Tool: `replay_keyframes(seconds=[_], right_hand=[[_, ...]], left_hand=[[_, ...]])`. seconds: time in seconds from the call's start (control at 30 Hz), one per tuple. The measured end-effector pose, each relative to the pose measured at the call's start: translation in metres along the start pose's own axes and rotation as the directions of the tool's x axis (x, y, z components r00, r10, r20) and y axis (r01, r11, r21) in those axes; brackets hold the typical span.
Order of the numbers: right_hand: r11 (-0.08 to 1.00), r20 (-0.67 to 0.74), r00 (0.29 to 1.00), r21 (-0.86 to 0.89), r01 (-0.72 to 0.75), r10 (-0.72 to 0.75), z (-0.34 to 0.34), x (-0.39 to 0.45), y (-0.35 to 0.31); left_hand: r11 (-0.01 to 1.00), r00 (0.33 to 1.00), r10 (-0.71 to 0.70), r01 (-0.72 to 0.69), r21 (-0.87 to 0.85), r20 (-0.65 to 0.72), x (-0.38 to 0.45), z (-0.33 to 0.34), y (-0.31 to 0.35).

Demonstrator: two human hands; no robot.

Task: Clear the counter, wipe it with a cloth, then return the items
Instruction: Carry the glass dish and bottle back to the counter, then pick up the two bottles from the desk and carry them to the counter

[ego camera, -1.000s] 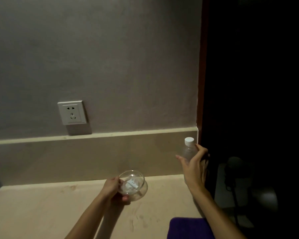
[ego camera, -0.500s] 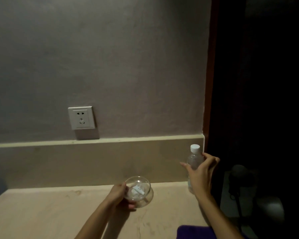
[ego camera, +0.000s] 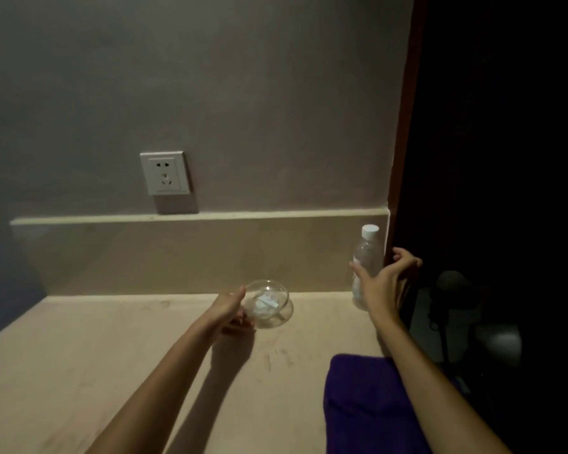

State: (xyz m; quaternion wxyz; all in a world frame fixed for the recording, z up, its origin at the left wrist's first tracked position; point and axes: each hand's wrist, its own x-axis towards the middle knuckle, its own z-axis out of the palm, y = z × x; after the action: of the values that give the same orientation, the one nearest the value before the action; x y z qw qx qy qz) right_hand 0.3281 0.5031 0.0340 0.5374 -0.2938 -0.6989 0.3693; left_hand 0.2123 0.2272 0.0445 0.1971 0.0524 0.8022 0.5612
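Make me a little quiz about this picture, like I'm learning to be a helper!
1. True or false: the purple cloth lies on the counter near the right arm.
2. Which hand touches the glass bowl: left or right?
3. Fill in: the water bottle has a ____ cap.

Key
1. True.
2. Left: the left hand touches the bowl; the right hand is open by the bottle.
3. White.

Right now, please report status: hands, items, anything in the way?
Left hand on glass bowl, bowl down on counter. Right hand open around bottle, standing at right edge. Purple cloth near edge, nothing blocking.
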Motion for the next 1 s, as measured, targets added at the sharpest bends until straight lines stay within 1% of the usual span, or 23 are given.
replay_keyframes(seconds=[0.07, 0.1, 0.17, 0.27, 0.37, 0.47, 0.5, 0.57, 0.67, 0.73, 0.77, 0.8, 0.83, 0.87, 0.9, 0.97, 1.0], right_hand=[[0.997, -0.050, 0.998, 0.067, 0.035, -0.032, -0.011, -0.004, -0.010], [0.992, -0.046, 0.998, 0.110, 0.055, -0.050, -0.016, -0.008, -0.017], [0.987, 0.048, 0.997, 0.149, 0.058, -0.065, -0.021, -0.022, -0.032], [0.983, 0.259, 0.964, 0.185, 0.015, -0.064, -0.018, -0.057, -0.056], [0.959, 0.476, 0.879, 0.263, -0.104, -0.035, -0.008, -0.102, -0.082], [0.927, 0.649, 0.759, 0.313, -0.209, -0.048, 0.001, -0.162, -0.111], [0.918, 0.699, 0.712, 0.321, -0.233, -0.064, 0.002, -0.186, -0.122], [0.893, 0.777, 0.619, 0.353, -0.280, -0.113, -0.003, -0.233, -0.146], [0.858, 0.857, 0.477, 0.384, -0.340, -0.195, -0.013, -0.305, -0.171], [0.864, 0.868, 0.428, 0.402, -0.303, -0.253, -0.018, -0.356, -0.179], [0.876, 0.877, 0.397, 0.395, -0.277, -0.270, -0.020, -0.382, -0.177], [0.892, 0.897, 0.347, 0.371, -0.258, -0.272, -0.023, -0.407, -0.173], [0.912, 0.925, 0.272, 0.331, -0.243, -0.264, -0.029, -0.436, -0.168], [0.932, 0.953, 0.176, 0.282, -0.226, -0.246, -0.035, -0.466, -0.160], [0.954, 0.975, 0.062, 0.220, -0.202, -0.212, -0.043, -0.499, -0.149], [0.986, 0.982, -0.157, 0.083, -0.143, -0.106, -0.056, -0.563, -0.120], [0.995, 0.969, -0.245, 0.015, -0.100, -0.039, -0.060, -0.594, -0.100]], left_hand=[[0.999, 1.000, -0.019, 0.019, -0.037, -0.007, -0.012, -0.006, 0.002], [0.998, 1.000, -0.025, 0.024, -0.058, -0.012, -0.019, -0.009, 0.002], [0.996, 0.999, -0.012, 0.009, -0.089, -0.033, -0.030, -0.020, -0.002], [0.993, 0.996, 0.041, -0.050, -0.110, -0.081, -0.054, -0.040, -0.013], [0.980, 0.974, 0.123, -0.149, -0.130, -0.188, -0.091, -0.069, -0.031], [0.956, 0.930, 0.150, -0.224, -0.192, -0.335, -0.144, -0.111, -0.061], [0.949, 0.907, 0.141, -0.238, -0.207, -0.396, -0.164, -0.128, -0.073], [0.938, 0.840, 0.115, -0.268, -0.221, -0.530, -0.206, -0.164, -0.106], [0.913, 0.696, 0.024, -0.307, -0.268, -0.718, -0.275, -0.211, -0.173], [0.912, 0.617, -0.072, -0.277, -0.302, -0.784, -0.322, -0.232, -0.229], [0.916, 0.599, -0.125, -0.236, -0.323, -0.791, -0.343, -0.237, -0.261], [0.918, 0.594, -0.187, -0.179, -0.354, -0.783, -0.364, -0.238, -0.293], [0.910, 0.590, -0.263, -0.111, -0.400, -0.764, -0.388, -0.235, -0.330], [0.889, 0.581, -0.351, -0.038, -0.456, -0.734, -0.415, -0.230, -0.369], [0.853, 0.563, -0.445, 0.031, -0.521, -0.696, -0.443, -0.223, -0.410], [0.755, 0.493, -0.613, 0.135, -0.641, -0.618, -0.501, -0.201, -0.487], [0.703, 0.455, -0.679, 0.177, -0.689, -0.576, -0.529, -0.189, -0.522]])
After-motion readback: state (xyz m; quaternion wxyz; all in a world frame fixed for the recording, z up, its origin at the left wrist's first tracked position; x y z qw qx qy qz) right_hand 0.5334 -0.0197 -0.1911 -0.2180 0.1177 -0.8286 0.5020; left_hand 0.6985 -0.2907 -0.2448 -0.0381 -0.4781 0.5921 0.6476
